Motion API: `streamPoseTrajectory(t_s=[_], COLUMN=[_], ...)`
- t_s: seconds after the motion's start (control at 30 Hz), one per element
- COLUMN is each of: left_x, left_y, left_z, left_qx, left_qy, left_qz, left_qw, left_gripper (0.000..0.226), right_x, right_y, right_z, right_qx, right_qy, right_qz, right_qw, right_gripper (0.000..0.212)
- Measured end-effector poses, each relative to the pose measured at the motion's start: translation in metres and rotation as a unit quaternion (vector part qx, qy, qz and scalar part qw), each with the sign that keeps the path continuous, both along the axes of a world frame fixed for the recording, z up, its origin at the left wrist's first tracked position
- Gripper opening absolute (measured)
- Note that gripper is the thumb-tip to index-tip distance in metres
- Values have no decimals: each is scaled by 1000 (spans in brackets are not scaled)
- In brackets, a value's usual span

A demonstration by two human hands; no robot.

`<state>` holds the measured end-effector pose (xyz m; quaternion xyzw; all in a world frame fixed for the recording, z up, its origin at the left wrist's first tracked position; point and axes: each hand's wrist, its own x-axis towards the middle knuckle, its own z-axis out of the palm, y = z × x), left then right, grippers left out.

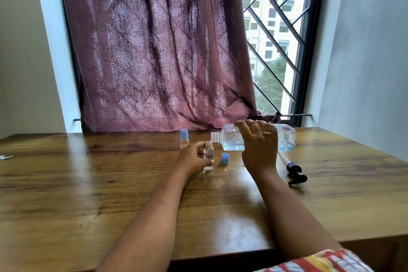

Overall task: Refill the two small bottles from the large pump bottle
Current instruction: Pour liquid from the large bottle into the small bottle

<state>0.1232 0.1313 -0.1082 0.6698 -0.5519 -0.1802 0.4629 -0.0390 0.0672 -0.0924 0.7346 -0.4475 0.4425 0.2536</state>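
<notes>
the table [88, 183] was wood, smooth and glossy, with dark grain. the large pump bottle [231, 139], the open small bottle [208, 154] and the capped small bottle [184, 140] were clear, shiny plastic. the loose cap [225, 158] was matt blue plastic, the pump [295, 172] black plastic. the curtain [154, 51] was patterned woven cloth, the window grille [276, 17] dark metal.

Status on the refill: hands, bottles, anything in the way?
Left hand holds the open small bottle upright. Right hand tips the large bottle, mouth over it. Second small bottle capped behind; loose cap and pump lie aside.
</notes>
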Motion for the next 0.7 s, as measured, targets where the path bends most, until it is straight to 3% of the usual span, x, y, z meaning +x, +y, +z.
streamPoseTrajectory(t_s=[0.7], left_x=[1], left_y=[-2], left_z=[0], left_qx=[3], left_qy=[5], left_qz=[-11], left_qw=[1000], left_gripper=[66], right_x=[0], right_y=[-2], right_z=[-2], right_qx=[-10], right_qy=[-4], right_qz=[8], right_qw=[1000], right_gripper=[60])
